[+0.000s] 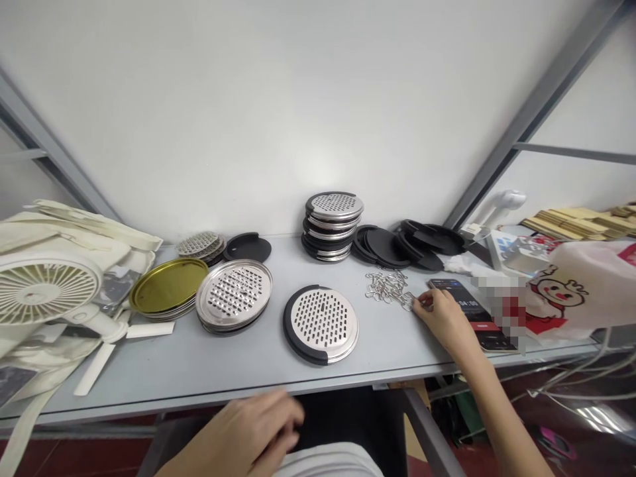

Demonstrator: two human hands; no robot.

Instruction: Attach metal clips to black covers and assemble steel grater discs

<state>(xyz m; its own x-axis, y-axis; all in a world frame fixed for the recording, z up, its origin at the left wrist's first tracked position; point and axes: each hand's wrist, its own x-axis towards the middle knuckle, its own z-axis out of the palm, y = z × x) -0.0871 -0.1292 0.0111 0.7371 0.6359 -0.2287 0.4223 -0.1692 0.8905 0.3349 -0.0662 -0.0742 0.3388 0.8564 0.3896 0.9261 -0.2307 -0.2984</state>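
My right hand (440,317) is at the right edge of a small heap of bent metal wire clips (385,286), with thumb and forefinger pinched on one wire clip (407,301). Below the table's front edge is my left hand (243,430), blurred by motion, its fingers partly curled; whether it holds anything does not show. A round steel grater disc (325,319) with a black rim piece round its left side lies flat near the front edge. Behind it rises a stack of similar graters with black rims (334,225). Loose black rim pieces (390,246) lie beside that stack.
Left are perforated grater discs (233,291), gold-coloured round lids (169,285), another disc pile (199,244), a black lid (247,247) and a white fan (44,291). Right are a phone (467,305), a printed bag (581,288) and wooden pieces (581,225). A white wall stands behind.
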